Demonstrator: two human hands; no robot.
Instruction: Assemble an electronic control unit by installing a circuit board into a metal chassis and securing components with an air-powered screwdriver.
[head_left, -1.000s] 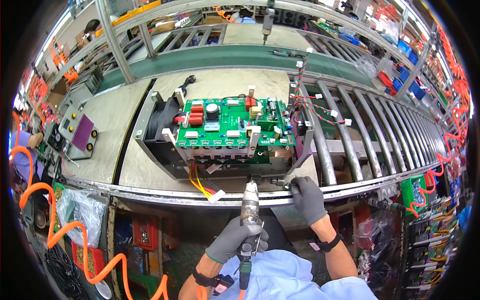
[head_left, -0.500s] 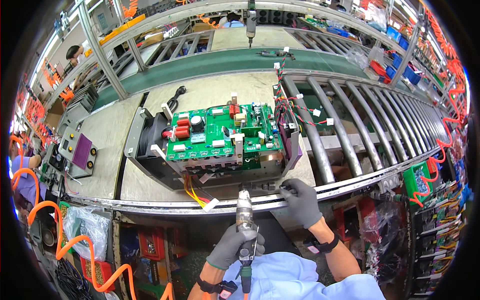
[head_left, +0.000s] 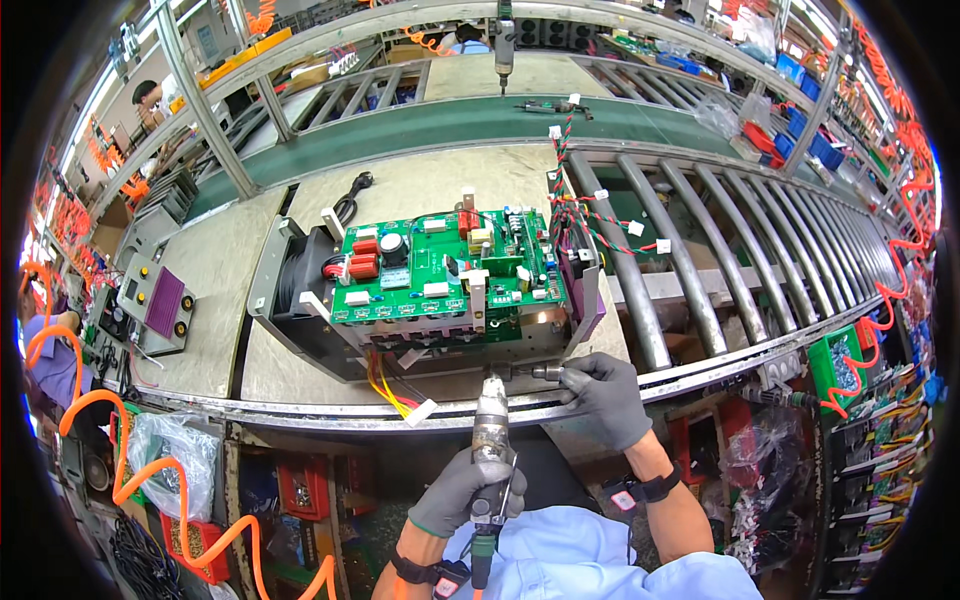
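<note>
My left hand [head_left: 450,495], in a dark grey glove, is wrapped round the grip of an air-powered angle driver [head_left: 491,430]. The tool's head points away from me, near the bench's front edge. From that head a dark socket bit [head_left: 535,372] sticks out to the right. At the bit's tip, the gloved fingers of my right hand [head_left: 608,405] are pinched together; whatever is between them is too small to make out. Just beyond lies an open electrical unit [head_left: 540,340] with a green circuit board [head_left: 425,260] on top. Yellow and red wires [head_left: 385,385] hang from its front.
Steel rollers [head_left: 690,260] run off to the right of the bench. A purple-and-grey unit [head_left: 155,300] sits at left. Another driver [head_left: 503,60] hangs above the green belt [head_left: 350,140]. An orange coiled air hose [head_left: 190,510] loops at lower left. Parts bins [head_left: 845,360] stand at right.
My right hand has shifted slightly left and up, its fingers now meeting the bit's tip. The driver's head has moved a little to the right.
</note>
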